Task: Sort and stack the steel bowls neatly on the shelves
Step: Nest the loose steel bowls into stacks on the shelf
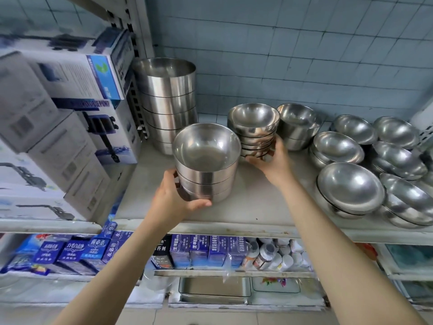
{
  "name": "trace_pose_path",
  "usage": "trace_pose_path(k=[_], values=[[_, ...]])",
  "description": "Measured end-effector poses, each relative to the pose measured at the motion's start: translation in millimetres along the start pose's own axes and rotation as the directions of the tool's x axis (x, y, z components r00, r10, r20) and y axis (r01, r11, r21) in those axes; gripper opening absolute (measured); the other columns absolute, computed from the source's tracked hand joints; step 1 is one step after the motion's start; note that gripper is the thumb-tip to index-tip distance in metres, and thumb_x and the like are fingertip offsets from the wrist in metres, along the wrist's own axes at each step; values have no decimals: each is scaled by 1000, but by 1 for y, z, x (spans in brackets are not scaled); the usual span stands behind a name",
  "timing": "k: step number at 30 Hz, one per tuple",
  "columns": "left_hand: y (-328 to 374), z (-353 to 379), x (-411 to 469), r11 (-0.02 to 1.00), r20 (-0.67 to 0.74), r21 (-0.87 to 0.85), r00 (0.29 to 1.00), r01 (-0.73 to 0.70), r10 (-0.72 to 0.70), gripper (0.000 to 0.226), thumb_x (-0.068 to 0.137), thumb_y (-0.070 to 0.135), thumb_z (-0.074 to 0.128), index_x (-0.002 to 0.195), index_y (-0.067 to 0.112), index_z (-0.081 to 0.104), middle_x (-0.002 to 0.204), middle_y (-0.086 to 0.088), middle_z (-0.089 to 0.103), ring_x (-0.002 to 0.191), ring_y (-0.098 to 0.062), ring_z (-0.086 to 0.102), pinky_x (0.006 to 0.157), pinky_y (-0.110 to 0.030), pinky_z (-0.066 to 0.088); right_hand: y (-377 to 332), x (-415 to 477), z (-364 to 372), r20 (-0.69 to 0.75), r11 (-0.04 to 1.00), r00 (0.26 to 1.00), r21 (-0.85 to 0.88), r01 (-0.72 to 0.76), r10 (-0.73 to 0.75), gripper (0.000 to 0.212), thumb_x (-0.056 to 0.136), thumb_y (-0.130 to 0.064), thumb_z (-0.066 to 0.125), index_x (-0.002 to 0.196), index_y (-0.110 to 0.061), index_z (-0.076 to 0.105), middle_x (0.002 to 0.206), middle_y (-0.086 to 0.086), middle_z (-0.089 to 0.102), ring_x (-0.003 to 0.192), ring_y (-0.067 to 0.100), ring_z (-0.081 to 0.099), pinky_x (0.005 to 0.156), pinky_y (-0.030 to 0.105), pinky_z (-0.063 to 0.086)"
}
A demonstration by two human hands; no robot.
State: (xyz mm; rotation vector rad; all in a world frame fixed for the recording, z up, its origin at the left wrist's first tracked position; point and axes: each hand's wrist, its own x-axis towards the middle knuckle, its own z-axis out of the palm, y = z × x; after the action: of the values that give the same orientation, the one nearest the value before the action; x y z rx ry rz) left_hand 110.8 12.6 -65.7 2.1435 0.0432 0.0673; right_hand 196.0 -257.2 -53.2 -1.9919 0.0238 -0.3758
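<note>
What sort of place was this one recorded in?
Probably a small shop or its stockroom. Open shelves against a tiled wall carry stacked steel bowls, pump boxes at left, and rows of small blue boxes and bottles below.

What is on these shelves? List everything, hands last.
Tall straight-sided bowl stack: one, silver, back left of upper shelf.
Short straight-sided bowl stack: one, silver, shelf front.
Small round bowl stack: one, silver, centre.
Deeper bowl stack: one, silver, right of it.
Shallow bowl stacks: several, silver, right end.
Pump boxes: several, white and blue, left.
Cartons: many, blue, lower shelf.
Bottles: several, white, lower shelf.
Metal tray: at least one, grey, bottom level.
Left hand: grips the short stack.
Right hand: grips the small round stack.
</note>
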Motion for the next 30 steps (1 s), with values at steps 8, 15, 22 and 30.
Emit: trace_pose_path(k=[8,15,22,30], values=[[-1,-1,5,999,37,-37,999,-11,13,123,38,59,87,140,16,33,134,-3,56,118,-19,55,93,-30,43,2,12,3,91,998,995,45,-36,32,83,73,-4,85,142,-12,41,131,2,59,110,-2,61,85,12,49],[4,7,-1,998,-6,-54,1000,-21,20,128,35,63,89,138,15,32,139,-3,50,119,-20,57,98,-37,49,-22,12,-43,102,988,992,-143,-54,69,97,71,-61,78,150,-22,37,151,-3,47,135,12,48,114,38,37],[7,18,-9,999,-78,-28,997,15,-17,126,36,65,88,135,11,33,135,-8,52,115,-18,56,92,-33,48,-42,59,-113,176,756,983,-635,157,-56,49,90,-40,68,128,-10,63,138,11,58,130,30,48,110,37,34],[16,17,-13,994,-95,48,991,95,-90,129,34,77,83,134,13,32,127,-6,61,113,-23,60,93,-41,51,-19,80,-123,255,752,967,-632,189,-29,29,90,-20,71,114,-5,73,119,16,70,111,32,62,86,26,40]])
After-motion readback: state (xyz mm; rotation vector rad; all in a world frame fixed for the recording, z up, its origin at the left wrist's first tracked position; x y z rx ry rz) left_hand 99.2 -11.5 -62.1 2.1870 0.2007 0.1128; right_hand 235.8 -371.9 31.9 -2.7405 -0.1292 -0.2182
